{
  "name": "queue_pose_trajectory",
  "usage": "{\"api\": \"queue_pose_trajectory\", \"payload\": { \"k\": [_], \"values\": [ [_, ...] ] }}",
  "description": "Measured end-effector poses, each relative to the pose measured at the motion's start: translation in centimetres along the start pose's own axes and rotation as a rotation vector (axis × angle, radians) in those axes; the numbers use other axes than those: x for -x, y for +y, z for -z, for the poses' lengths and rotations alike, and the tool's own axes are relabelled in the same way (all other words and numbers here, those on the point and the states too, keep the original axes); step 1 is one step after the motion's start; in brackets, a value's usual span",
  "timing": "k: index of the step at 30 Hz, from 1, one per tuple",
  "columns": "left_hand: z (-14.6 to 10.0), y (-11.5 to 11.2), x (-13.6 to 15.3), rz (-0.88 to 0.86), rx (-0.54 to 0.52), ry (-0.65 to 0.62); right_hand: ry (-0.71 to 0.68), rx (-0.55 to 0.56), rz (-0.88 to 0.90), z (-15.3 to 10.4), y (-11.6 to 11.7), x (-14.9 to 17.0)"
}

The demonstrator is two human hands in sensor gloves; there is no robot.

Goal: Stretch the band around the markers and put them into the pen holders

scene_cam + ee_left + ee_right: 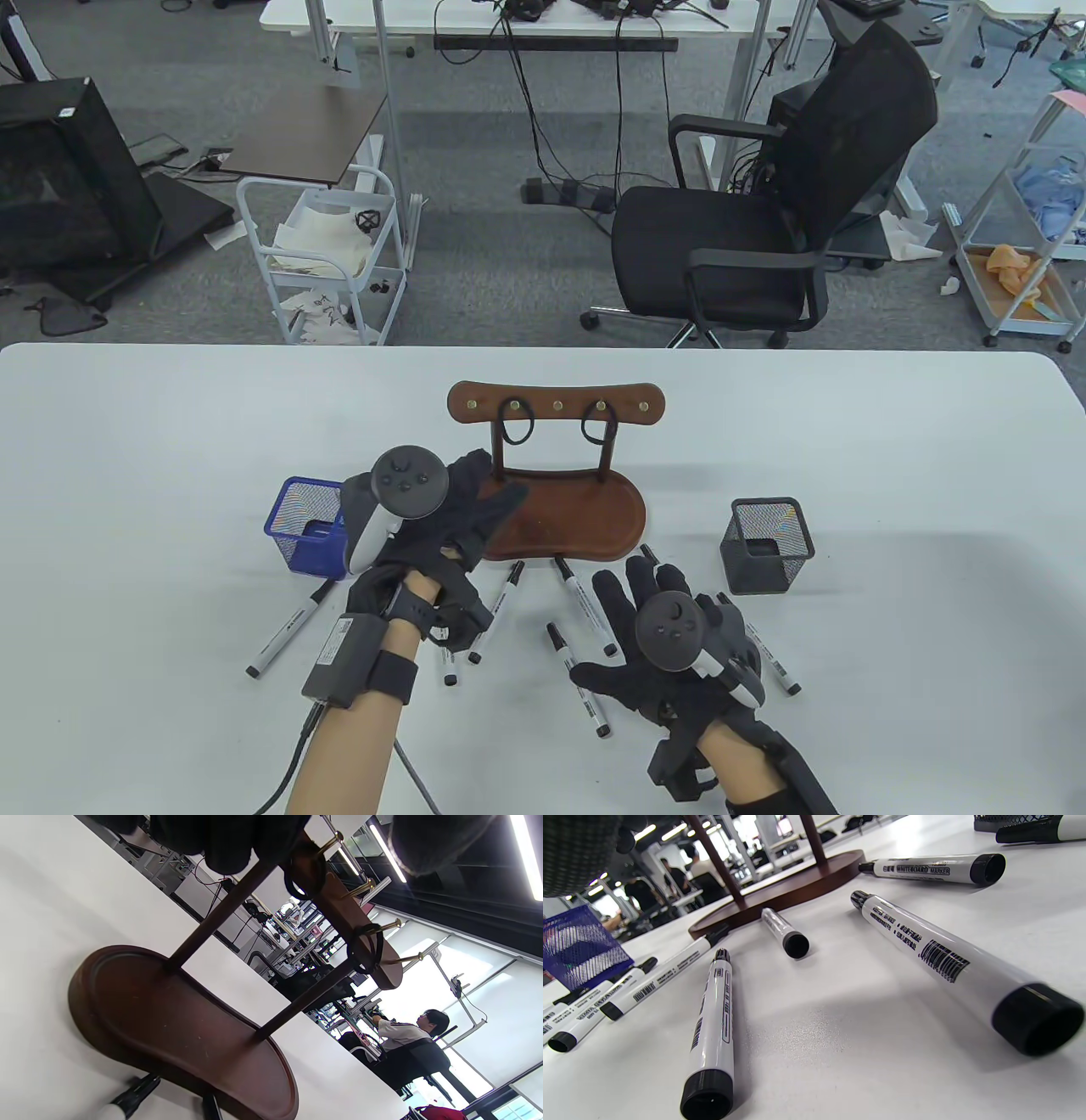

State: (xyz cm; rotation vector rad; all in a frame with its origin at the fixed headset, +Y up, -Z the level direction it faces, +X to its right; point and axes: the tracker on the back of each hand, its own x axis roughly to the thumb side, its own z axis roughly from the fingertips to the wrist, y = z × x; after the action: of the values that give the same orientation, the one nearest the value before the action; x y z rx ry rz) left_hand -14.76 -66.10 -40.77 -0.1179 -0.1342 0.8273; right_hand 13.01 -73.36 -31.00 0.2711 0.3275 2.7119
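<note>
Several white markers with black caps lie in front of the wooden stand, among them one marker by my right fingers and another marker close to the right wrist camera. Two black bands hang on the stand's brass pegs, the left band and the right band; the left wrist view shows them too, the nearer band just past my fingertips. My left hand reaches over the stand's base with straight fingers and holds nothing. My right hand lies spread and open over the markers.
A blue mesh pen holder stands left of the stand, partly behind my left hand. A black mesh pen holder stands to the right. An office chair and a white cart stand beyond the table's far edge.
</note>
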Motion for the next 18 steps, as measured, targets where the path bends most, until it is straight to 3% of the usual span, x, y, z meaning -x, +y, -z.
{"api": "queue_pose_trajectory", "payload": {
  "k": [18],
  "values": [
    [3.5,-1.7,0.7,-0.257,-0.119,0.179,0.003,0.013,0.018,-0.1,-0.5,0.4]
  ]
}}
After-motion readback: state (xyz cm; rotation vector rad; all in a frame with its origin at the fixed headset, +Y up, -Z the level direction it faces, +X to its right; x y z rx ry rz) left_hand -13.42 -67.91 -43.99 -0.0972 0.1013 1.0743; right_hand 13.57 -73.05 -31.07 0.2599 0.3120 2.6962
